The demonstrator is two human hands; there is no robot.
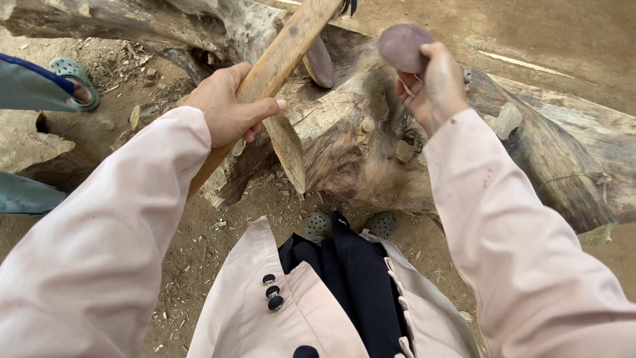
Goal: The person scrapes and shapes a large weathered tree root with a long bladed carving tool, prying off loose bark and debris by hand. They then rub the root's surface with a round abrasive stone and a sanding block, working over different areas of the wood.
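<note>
Wooden handle [278,63] clamped in my left hand [228,106], long axis diagonal, head end pointing up-right over the log [358,132]. Right hand [434,83] closed on a flat purplish stone [403,46], held above the log.

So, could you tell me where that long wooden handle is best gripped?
Grip the wooden handle mid-shaft, about where the left hand wraps it now, coming from the near side. The shaft is straight, bare and slanted up over the log, and its top end runs out of view.
</note>
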